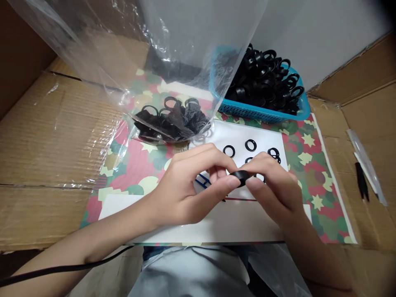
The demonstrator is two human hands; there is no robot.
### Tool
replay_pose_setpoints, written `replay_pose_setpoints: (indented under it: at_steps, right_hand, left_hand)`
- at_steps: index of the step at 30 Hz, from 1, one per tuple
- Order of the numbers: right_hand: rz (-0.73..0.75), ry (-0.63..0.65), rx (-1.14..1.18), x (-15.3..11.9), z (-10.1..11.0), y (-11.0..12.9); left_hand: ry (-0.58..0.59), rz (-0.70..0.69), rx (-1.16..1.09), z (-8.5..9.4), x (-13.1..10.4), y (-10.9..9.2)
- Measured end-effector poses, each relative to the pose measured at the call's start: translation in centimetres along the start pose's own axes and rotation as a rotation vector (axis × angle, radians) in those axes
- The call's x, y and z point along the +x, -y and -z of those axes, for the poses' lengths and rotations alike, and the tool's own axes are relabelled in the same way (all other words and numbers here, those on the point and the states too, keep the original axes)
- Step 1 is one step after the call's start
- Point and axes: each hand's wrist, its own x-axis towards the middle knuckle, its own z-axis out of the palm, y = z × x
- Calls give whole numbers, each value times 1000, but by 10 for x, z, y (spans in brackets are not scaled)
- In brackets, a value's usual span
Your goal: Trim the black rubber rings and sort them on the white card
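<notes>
A small black ring (pixel 240 177) is pinched between my two hands, above the white sheet. My left hand (pixel 198 181) grips its left side with thumb and fingers. My right hand (pixel 274 181) holds the right side between thumb and forefinger. Several loose black rings (pixel 250 145) lie on the white paper (pixel 213 138) just beyond my fingers, some partly hidden by my right hand. Blue lines show on the paper through the gap in my left hand.
A clear plastic bag (pixel 123 99) holding black rings (pixel 173 119) stands at the back left. Behind it on the right is a blue basket (pixel 262 113) heaped with black rings. Black tweezers (pixel 361 181) lie on cardboard at the far right. A black cable (pixel 62 268) crosses my left forearm.
</notes>
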Motion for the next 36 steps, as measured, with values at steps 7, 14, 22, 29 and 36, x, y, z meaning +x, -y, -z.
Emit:
replay_pose_setpoints:
  at_steps: [7,14,22,29,36]
  right_hand:
    - [-204,27,155,-1,-4,-10]
    - [-282,-186,356,3,-7,-54]
    - [-316,-275,379,10,-12,-68]
    - [-244,-315,457,7,-9,-72]
    - [-45,-215,391,9,2,-69]
  left_hand:
    - [6,110,-66,-2,-1,5]
    - [299,-149,578,18,-5,30]
    - [603,-142,865,11,-23,52]
    - [509,172,321,22,-33,38]
    - [224,513,-727,18,-7,21]
